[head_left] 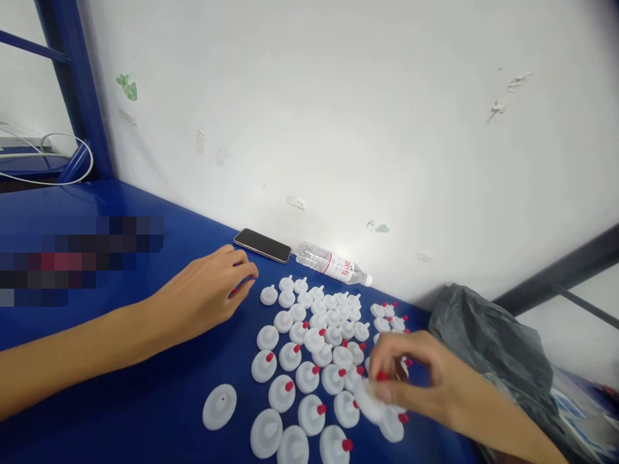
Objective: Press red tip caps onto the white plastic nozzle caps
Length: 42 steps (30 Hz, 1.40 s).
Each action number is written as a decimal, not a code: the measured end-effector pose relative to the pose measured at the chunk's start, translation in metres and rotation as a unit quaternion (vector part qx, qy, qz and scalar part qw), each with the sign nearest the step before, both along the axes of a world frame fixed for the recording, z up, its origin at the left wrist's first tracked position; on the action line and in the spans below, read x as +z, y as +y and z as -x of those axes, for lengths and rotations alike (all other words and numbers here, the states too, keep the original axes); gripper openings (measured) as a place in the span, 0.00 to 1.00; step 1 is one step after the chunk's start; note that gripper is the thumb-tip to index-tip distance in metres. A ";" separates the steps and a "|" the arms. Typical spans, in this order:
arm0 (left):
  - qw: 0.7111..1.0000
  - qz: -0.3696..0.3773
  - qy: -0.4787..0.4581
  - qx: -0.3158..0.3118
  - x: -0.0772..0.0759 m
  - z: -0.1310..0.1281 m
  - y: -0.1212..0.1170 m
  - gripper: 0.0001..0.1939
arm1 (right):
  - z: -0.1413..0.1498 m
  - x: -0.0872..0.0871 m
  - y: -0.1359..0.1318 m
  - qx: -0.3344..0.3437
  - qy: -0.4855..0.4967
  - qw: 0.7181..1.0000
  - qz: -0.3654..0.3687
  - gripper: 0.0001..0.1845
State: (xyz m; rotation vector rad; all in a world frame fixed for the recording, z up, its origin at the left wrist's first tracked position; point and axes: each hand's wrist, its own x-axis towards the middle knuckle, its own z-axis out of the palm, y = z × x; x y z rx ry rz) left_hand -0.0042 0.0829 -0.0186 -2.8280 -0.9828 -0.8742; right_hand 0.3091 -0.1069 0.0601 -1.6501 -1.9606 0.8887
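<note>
My right hand (420, 377) pinches a white plastic disc (370, 401) over the right side of a group of similar discs; the held disc is blurred, and a red cap shows by the fingertips. My left hand (213, 287) is left of the group, fingers curled together, with a small red cap (233, 292) partly showing between them. Several discs with short spouts lie on the blue table (159, 399). Nearer ones mostly carry red caps, such as this capped disc (312, 414); many farther ones, like this bare-spouted disc (269, 295), do not. A disc with a small hole (219, 406) lies apart at front left.
Along the white wall (338, 129) lie a phone (262, 245) and a clear plastic bottle (333, 263) on its side. A dark grey plastic bag (488, 341) sits at right. At far left, a blue frame post (89, 84) rises beside a white cable (72, 182).
</note>
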 end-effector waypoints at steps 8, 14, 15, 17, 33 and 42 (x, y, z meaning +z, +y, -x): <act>0.993 -0.001 0.100 0.054 -0.021 0.006 0.016 0.09 | -0.009 -0.012 0.001 0.019 -0.018 0.986 0.162 0.09; 0.990 0.010 0.136 0.040 -0.024 0.002 0.015 0.11 | -0.006 -0.010 -0.004 0.022 -0.043 0.986 0.158 0.12; 0.989 0.012 0.140 0.037 -0.024 0.001 0.016 0.12 | -0.006 -0.009 -0.005 0.028 -0.048 0.986 0.159 0.13; 0.989 0.016 0.142 0.033 -0.023 0.001 0.017 0.13 | -0.003 -0.008 -0.005 0.043 -0.058 0.984 0.160 0.16; 0.999 -0.005 0.018 -0.027 -0.016 -0.004 -0.006 0.18 | 0.033 -0.014 0.004 0.068 -0.042 0.997 -0.020 0.08; 0.984 -0.085 -0.072 -0.136 -0.018 -0.009 -0.023 0.17 | 0.063 -0.037 0.006 0.149 -0.100 0.977 -0.119 0.11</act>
